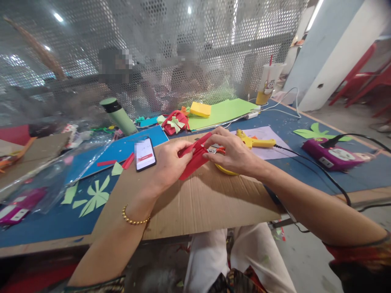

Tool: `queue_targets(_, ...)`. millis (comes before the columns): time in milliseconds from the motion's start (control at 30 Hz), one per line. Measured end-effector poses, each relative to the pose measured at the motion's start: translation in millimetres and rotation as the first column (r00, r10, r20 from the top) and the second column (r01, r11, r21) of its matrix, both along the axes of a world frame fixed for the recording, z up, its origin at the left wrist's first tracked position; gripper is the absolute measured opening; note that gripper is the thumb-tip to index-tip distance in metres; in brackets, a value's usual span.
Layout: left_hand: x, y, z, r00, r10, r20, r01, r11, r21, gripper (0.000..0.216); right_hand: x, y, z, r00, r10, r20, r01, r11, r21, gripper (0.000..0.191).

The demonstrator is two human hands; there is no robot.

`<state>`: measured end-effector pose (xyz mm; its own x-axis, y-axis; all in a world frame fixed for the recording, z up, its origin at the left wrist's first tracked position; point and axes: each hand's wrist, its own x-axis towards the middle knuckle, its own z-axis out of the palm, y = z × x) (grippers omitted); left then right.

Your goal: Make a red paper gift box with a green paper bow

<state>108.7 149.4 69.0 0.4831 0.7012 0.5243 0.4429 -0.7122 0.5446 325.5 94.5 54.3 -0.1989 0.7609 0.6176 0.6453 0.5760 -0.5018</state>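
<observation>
A red paper piece [192,165], made of folded strips, is held between both hands above a cardboard sheet [195,207]. My left hand [172,162] pinches its left side between thumb and fingers. From the right, my right hand [229,152] closes its fingertips on the opposite edge. Just behind the right hand lies a yellow glue gun [258,143] with a black cord. Part of a yellow ring-shaped thing [226,170] shows beneath the right hand; the rest is hidden.
A phone [146,154] lies left of the hands. Green paper pieces [96,197] sit farther left. Behind are a green bottle [119,116], a red paper ball [175,122] and green sheets [224,112]. A purple power strip [334,154] and a drink cup [269,83] stand right.
</observation>
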Motion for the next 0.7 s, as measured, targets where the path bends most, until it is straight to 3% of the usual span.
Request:
queue_targets(300,-1.1,1.9,-0.5,0.999,0.020,0.026,-0.020,1.000,0.014,0.017,0.4,-0.2,0.1,1.000,-0.005,0.016,0.005,1.000,0.005,0.008)
queue_targets(500,-1.3,2.8,-0.8,0.999,0.008,0.039,-0.007,0.999,-0.035,0.016,1.1,-4.6,11.2,0.997,0.022,-0.072,-0.022,1.000,-0.001,0.031)
queue_targets(600,-1.0,2.7,-1.8,0.998,-0.038,0.048,0.042,0.996,-0.083,0.017,0.6,-0.6,10.1,0.989,-0.032,-0.145,0.025,0.998,-0.051,0.040)
queue_targets(700,-1.0,1.9,-3.0,0.997,-0.054,0.050,0.060,0.992,-0.111,0.019,-1.1,8.9,0.6,0.959,-0.117,-0.257,0.095,0.991,-0.097,0.032)
